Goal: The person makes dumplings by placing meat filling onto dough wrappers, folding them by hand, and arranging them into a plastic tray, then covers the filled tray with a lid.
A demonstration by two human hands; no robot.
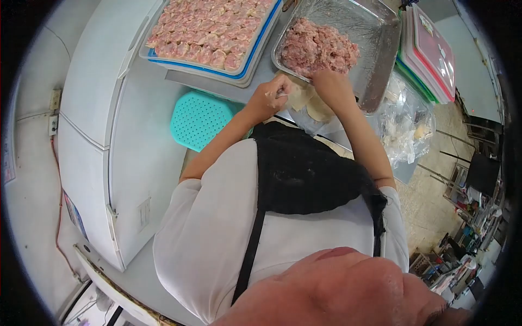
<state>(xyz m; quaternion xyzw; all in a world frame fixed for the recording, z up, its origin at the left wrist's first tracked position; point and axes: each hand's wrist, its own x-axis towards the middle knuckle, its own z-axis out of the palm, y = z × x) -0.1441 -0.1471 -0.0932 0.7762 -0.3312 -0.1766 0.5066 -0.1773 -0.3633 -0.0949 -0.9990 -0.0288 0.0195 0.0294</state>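
Note:
My left hand (pixel 268 98) is curled closed beside the near left corner of the metal tray. A small pale, shiny bit shows at its fingers, too small to name. My right hand (pixel 330 84) is at the tray's near edge, against the raw minced meat (pixel 318 46); its fingers are hidden from view. The metal tray (pixel 375 65) holds that pink mound at its left side, and its bare bottom is smeared. Between and below my hands lie pale, flat dough wrappers (pixel 319 110), overlapping on thin plastic.
A plastic tray (pixel 243 70) packed with rows of filled dumplings stands at the upper left. Below it is a turquoise perforated lid or stool top (pixel 201 120). To the right are stacked coloured boards (pixel 429 51) and a clear plastic bag (pixel 405 127). A white fridge (pixel 89 125) stands left.

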